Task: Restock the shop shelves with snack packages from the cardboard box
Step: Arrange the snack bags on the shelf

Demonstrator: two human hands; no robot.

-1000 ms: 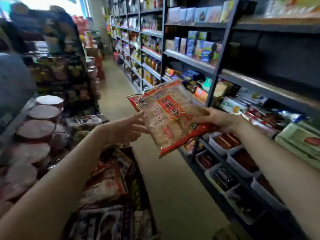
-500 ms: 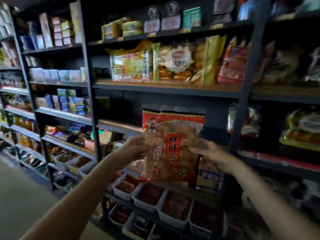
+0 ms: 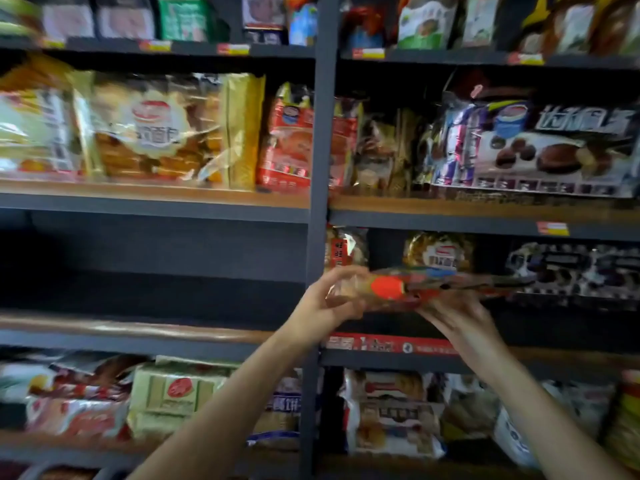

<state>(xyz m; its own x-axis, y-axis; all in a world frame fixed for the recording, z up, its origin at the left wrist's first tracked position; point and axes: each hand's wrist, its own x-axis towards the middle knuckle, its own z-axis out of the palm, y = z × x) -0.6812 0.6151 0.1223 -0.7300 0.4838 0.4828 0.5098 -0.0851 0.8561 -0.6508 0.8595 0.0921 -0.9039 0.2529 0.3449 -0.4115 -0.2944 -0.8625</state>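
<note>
Snack packet [image 3: 408, 289], red and clear with pale crackers inside, lies nearly flat and edge-on to the camera, held up in front of the right-hand bay of the dark metal shelves [image 3: 317, 209]. It sits at the level of the middle shelf [image 3: 554, 355], just right of the upright post. The left hand [image 3: 325, 303] grasps the packet's near left end, fingers curled over the top and thumb below. The right hand [image 3: 457, 317] supports it from underneath, fingers spread up against the underside; motion blur makes it hard to tell how tightly they close.

Behind the packet, in the same bay, stand a similar red-labelled packet [image 3: 343, 251], a gold-trimmed bag [image 3: 440, 252] and a dark bag of chocolate snacks [image 3: 571, 271]. A red strip [image 3: 388, 342] runs along the shelf edge below the hands. One level up sit a large bag of bread rolls [image 3: 156, 129], a red bag [image 3: 294, 140] and a chocolate cake pack [image 3: 554, 147]. Below, a pale green pack [image 3: 180, 393] lies among other bags.
</note>
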